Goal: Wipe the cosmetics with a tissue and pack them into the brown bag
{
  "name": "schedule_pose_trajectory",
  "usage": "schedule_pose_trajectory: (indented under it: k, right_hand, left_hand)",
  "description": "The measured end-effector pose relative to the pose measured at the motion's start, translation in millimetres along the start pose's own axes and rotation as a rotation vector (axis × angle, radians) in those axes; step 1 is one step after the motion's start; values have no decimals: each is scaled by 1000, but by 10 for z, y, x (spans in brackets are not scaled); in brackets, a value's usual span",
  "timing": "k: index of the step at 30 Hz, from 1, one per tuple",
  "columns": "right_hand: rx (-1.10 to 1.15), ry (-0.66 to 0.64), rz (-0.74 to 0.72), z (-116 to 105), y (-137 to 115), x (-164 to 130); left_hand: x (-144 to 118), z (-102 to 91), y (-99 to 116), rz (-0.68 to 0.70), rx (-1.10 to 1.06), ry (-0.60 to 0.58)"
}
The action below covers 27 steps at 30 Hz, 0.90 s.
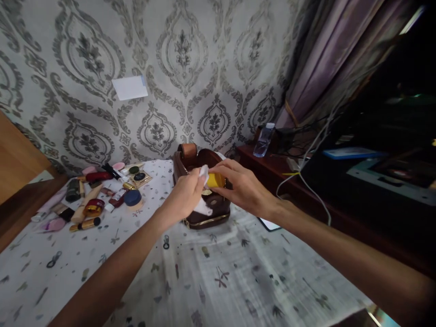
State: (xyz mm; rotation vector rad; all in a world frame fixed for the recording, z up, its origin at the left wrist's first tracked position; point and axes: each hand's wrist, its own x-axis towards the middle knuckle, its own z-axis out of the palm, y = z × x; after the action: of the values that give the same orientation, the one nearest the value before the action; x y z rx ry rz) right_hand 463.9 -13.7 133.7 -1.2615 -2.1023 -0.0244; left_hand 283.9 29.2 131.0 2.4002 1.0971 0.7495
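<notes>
In front of a brown handbag [209,218], my left hand [184,195] is closed on a crumpled white tissue [203,209], part of which hangs below the fingers. My right hand [243,186] grips a small yellow container [214,180] between thumb and fingers. The tissue's upper end touches the container's left end. Behind both hands, the bag stands upright on the patterned white cloth [190,281], with a zip along its lower front. My hands hide much of its middle.
Several cosmetics lie at the left, among them a blue-lidded jar [132,197] and a red jar [94,207]. A clear plastic bottle [264,141] stands on the dark red ledge [247,156]. White cables [315,195] hang at the right, and a phone-like device [270,224] lies near my right forearm.
</notes>
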Motion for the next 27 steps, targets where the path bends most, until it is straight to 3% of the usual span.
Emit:
schedule_pose_trajectory:
  k: [2, 6, 9, 12, 18, 27]
  right_hand:
    - [-114, -90, 11, -11, 67, 11]
    - [-218, -268, 51, -31, 129, 18]
    - [-224, -333, 41, -54, 77, 54]
    - [-255, -403, 19, -55, -10, 131]
    - [-332, -740, 75, 97, -65, 328]
    - [-373, -809, 231, 436, -3, 350]
  left_hand:
    - [-156, 28, 62, 23, 252, -98]
    - [-441, 130, 22, 371, 470, -335]
    - [-563, 214, -106, 500, 504, -330]
    - [-600, 271, -177, 523, 569, -326]
    - [-559, 290, -143, 537, 648, -373]
    - [-550, 272, -140, 555, 659, -388]
